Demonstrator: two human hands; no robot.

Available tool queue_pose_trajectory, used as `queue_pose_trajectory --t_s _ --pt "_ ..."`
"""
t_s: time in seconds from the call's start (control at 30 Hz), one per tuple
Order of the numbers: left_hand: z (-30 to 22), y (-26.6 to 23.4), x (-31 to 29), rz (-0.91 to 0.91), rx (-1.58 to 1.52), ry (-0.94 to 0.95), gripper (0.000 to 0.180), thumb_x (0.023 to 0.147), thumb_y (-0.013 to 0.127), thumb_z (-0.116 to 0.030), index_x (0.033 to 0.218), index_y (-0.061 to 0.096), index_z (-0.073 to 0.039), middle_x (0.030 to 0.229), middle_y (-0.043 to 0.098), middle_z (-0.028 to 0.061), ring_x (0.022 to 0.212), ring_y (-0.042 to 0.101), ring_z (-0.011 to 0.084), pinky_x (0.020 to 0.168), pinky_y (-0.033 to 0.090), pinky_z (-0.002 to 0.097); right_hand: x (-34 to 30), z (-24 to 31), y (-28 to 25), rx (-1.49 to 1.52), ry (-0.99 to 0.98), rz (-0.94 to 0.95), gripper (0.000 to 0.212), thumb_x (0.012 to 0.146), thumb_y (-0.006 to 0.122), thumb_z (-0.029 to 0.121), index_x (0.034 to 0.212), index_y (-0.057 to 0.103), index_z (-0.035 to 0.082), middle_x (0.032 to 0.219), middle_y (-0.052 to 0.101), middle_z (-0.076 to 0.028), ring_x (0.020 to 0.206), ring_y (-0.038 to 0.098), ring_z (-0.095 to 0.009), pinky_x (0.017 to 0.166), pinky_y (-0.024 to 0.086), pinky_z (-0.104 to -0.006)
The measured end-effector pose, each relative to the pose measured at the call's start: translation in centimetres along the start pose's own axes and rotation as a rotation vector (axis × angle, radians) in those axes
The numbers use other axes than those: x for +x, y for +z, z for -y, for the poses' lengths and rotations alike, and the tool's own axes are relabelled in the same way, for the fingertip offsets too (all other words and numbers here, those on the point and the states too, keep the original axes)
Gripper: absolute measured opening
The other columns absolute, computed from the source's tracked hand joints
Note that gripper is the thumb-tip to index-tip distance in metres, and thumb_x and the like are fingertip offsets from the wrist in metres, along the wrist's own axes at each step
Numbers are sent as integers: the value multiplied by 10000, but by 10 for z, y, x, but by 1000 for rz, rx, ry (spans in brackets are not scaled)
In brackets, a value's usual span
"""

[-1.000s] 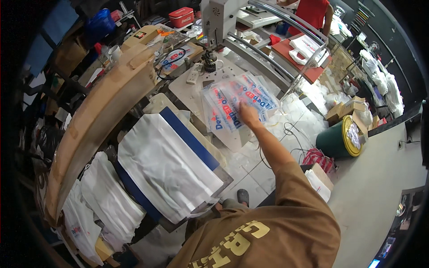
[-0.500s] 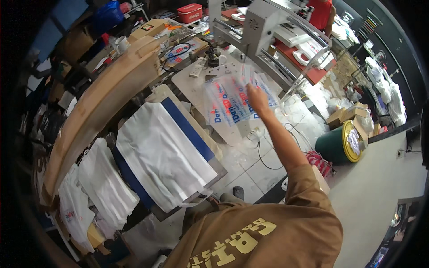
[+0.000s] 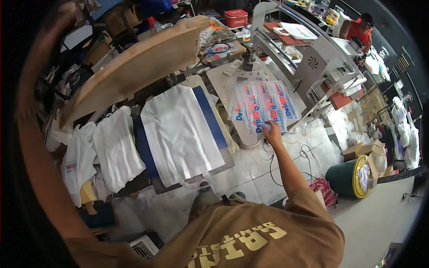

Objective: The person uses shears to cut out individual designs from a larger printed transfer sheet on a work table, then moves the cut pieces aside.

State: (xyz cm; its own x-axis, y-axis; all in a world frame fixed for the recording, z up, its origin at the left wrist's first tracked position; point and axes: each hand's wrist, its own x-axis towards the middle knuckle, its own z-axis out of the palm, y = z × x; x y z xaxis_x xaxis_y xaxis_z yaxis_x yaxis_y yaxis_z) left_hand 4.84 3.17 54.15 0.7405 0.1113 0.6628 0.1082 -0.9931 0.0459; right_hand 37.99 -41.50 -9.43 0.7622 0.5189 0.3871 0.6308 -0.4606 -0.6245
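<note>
My right hand (image 3: 272,132) is at the near edge of the clear plastic sheets (image 3: 250,96), which carry red and blue print. Its fingers curl over that edge and appear to pinch a sheet. These sheets lie overlapped on a pale board. My left hand (image 3: 73,10) is raised at the far upper left, by the dark rim of the picture; its fingers are too smeared to read. Before me a white cloth bag (image 3: 181,134) lies flat on a blue-edged platen (image 3: 209,117), handles toward me.
Left of the platen rest more white bags (image 3: 117,152). A long tilted wooden panel (image 3: 147,67) stands behind them. A grey machine frame (image 3: 313,62) rises at the right, near a person in red (image 3: 359,33). Cables (image 3: 272,178) and a green bin (image 3: 342,176) are on the floor.
My right hand has come back from the far part of the sheets to their near edge. My left arm has come into view, raised. The whole view has shifted.
</note>
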Motion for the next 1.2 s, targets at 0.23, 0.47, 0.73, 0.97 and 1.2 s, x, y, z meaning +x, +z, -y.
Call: queue_pose_trajectory --t_s 0.23,0.47,0.73,0.97,1.2 --pt "-171 150 -186 667 -631 -295 279 746 794 -66 991 696 24 914 706 97 813 670 165 781 515 285 -70 -78 -50 57 399 -249 319 800 757 189 1049 646 23 900 658 -148 810 630 -247 717 512 -358" --pt "-249 324 -287 898 -943 -540 276 817 756 -129 1045 706 18 893 723 84 777 644 121 739 519 269 -77 -66 -67 675 843 38 405 810 784 187 1151 594 75 787 606 -28 646 556 -115 614 489 -250" --pt "-267 504 -173 820 -1111 -403 330 815 762 -133 1110 685 -7 872 682 29 766 628 91 706 520 270 -74 -64 -56 1063 949 -10 551 873 736 236 1363 495 157 1205 542 -70 1082 549 -198 877 495 -425" --pt "-208 688 -12 516 -681 -525 607 775 797 -213 1281 549 15 1128 650 150 945 645 205 809 527 323 -55 -61 -70 1063 1020 -146 508 881 725 196 1331 523 73 1252 521 -116 1097 555 -206 880 518 -387" --pt "-178 790 80 322 -447 -598 554 735 812 -307 1112 615 50 1077 675 227 1038 637 373 909 486 434 -45 -65 -60 1119 1084 -183 414 864 720 69 1251 575 36 983 595 -43 909 616 -133 796 569 -318"
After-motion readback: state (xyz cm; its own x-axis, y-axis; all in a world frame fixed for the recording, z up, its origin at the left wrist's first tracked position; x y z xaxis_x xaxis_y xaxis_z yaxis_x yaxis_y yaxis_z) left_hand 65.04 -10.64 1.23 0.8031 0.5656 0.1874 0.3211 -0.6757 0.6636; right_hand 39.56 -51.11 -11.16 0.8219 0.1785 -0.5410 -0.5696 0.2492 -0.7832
